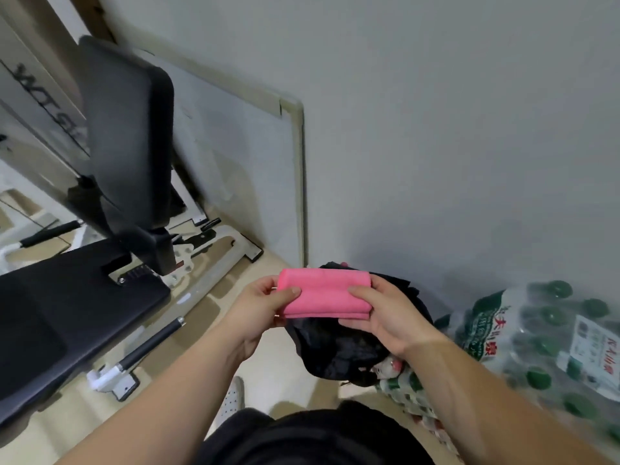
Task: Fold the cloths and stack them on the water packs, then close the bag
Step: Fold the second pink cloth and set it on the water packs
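Dark shorts at frame bottom. Left hand (265, 305), right hand (382, 313): each pinching one end of folded pink cloth (325, 293), held above open black bag (339, 350). Water packs (550, 344) right. Risk: folds springing open on release; slippery wrap shedding the cloth.

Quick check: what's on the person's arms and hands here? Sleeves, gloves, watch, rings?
Nothing worn on either. The left hand and right hand are bare: no gloves, no rings visible. Both forearms are uncovered to the frame edge, with no sleeve, watch or band in sight. Clothing shows only lower down: dark shorts and a white perforated shoe.
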